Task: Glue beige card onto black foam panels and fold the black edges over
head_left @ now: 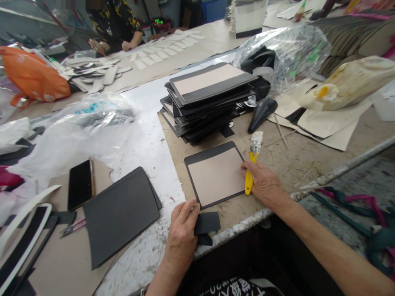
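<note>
A flat panel [216, 174] with a tan face and a black border lies on the cardboard work surface [290, 162] in front of me. My right hand [262, 183] rests at the panel's right edge, closed around a yellow-handled brush [251, 166] whose bristles point away from me. My left hand [182, 230] is at the panel's near left corner, fingers pinching a small black piece [207, 224] that lies at the table edge. A tall stack of similar black panels [206, 102] stands just beyond.
Left of me lie a stack of dark grey sheets [120, 213], a black phone [80, 184], scissors [72, 228] and clear plastic bags [77, 131]. A black shoe last [262, 113] and a glue-stained bag [348, 84] sit at right. Another person [117, 24] works at the far end.
</note>
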Tool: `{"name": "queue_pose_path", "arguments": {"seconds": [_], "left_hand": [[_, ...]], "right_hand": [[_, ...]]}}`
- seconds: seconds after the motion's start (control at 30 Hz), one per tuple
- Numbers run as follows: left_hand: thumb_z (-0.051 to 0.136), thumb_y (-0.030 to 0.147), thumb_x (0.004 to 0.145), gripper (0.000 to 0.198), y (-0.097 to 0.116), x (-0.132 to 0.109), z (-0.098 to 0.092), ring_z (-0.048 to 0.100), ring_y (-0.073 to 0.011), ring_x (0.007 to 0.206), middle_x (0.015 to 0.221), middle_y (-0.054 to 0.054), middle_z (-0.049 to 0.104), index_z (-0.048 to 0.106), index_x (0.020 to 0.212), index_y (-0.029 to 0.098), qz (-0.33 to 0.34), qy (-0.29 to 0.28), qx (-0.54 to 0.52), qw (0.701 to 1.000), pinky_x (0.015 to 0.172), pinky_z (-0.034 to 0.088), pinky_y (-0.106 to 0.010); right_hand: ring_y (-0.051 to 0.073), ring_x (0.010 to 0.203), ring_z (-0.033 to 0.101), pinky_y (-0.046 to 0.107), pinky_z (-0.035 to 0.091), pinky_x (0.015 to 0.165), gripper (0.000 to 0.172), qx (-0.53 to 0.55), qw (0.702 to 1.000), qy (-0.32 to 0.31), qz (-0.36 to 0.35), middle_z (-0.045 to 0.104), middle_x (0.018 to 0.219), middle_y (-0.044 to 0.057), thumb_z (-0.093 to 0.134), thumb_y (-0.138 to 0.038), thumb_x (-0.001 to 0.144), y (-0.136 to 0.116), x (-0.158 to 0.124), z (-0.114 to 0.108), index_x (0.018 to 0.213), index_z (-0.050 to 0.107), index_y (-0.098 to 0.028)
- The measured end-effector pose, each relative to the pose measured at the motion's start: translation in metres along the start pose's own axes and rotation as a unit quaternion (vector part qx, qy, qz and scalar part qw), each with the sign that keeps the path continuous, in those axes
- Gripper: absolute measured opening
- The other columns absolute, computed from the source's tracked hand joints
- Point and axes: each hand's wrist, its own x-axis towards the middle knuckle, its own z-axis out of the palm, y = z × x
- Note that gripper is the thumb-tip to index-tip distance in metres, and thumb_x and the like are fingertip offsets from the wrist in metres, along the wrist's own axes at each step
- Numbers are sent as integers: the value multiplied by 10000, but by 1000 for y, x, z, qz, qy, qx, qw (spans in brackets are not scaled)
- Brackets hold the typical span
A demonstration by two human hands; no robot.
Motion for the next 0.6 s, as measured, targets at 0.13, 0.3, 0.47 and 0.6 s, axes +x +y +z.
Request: {"name": "queue_pose_path", "arguments": {"seconds": [0.13, 0.3, 0.47, 0.6], "left_hand": [[375, -108, 696, 588, 1, -1, -1, 422, -282, 1123, 1231, -128, 533, 481, 1217, 145, 9, -7, 24, 1000, 935, 443, -473], [333, -83, 737, 515, -1, 2, 0, 406, -270, 1201, 1254, -153, 518, 489, 1179, 129, 36, -11, -6, 999, 967, 416, -461], [365, -28, 781, 538, -5, 4, -1, 441, -244, 1174, 1253, -137, 521, 423, 1284, 154, 54, -42, -30, 997, 961, 439, -408], [348, -64, 720, 659, -7, 0, 4, 414, -255, 1187, 1277, -105, 497, 407, 1324, 193, 16, -53, -33, 998, 996, 410, -442]], "right_hand": [[251, 826, 571, 354, 461, 712, 214, -3, 1000, 1, -4, 589, 874, 107, 409, -263, 886, -1, 0, 0, 992, 571, -171], [226, 778, 555, 326, 453, 674, 219, -16, 1000, 4, -3, 576, 847, 90, 395, -255, 896, 0, -1, 0, 999, 573, -177], [213, 774, 554, 310, 451, 667, 208, -32, 999, 6, 1, 577, 851, 82, 401, -218, 888, -2, -2, 1, 995, 574, -177], [219, 783, 572, 320, 462, 679, 204, -18, 1000, -3, 7, 583, 859, 86, 397, -226, 887, -2, -1, -3, 994, 564, -176]]}}
